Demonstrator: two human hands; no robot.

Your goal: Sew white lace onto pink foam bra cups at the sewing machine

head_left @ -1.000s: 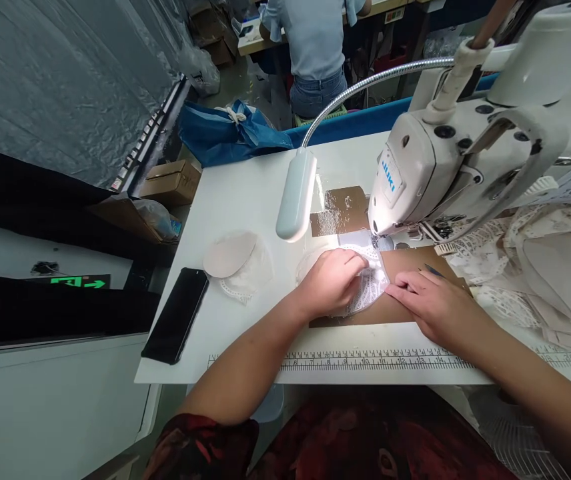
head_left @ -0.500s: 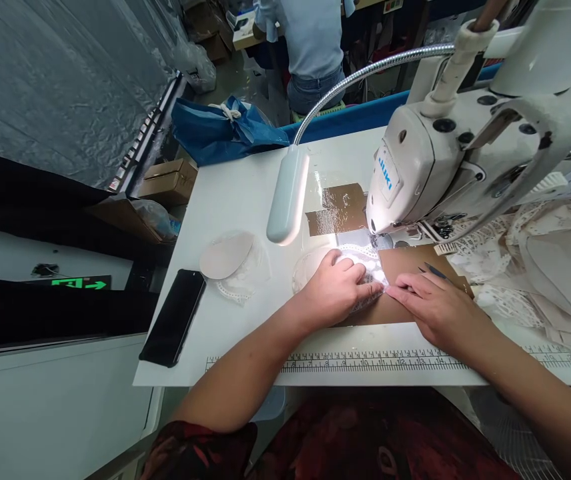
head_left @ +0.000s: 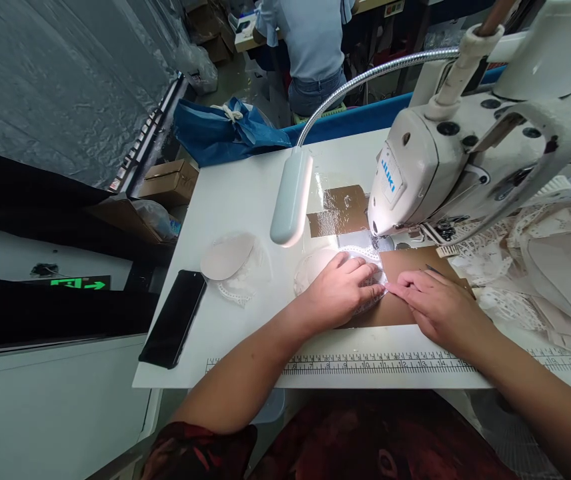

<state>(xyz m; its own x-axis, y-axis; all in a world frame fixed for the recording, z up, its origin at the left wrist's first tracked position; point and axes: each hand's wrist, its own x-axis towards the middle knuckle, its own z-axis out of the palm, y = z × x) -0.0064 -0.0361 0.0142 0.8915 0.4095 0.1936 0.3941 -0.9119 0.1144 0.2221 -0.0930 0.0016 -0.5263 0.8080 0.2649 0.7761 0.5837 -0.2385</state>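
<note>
A white lace piece [head_left: 360,252] lies beneath the sewing machine's head, joined to or overlapping a sheer beige rounded piece [head_left: 308,265]. My left hand [head_left: 343,290] is on the lace, fingers bent over it and the tips close to its right edge. At that same edge, the thumb and forefinger of my right hand [head_left: 433,303] pinch the lace corner, almost touching the left fingertips. A slim dark pointed tool [head_left: 434,269] sticks out behind the right fingers; its kind is hidden. The white sewing machine [head_left: 405,173] stands just beyond both hands.
A lamp [head_left: 290,200] on a bent neck hangs left of the machine. Leftward lie a beige cup-shaped piece with lace [head_left: 228,257] and a black phone [head_left: 173,320]. Lace and fabric pieces [head_left: 555,267] are heaped at right. A printed ruler [head_left: 380,365] runs along the front edge.
My left hand has shifted right and flattened over the lace, its fingertips now by the right hand at the edge. My right hand stays nearly in place.
</note>
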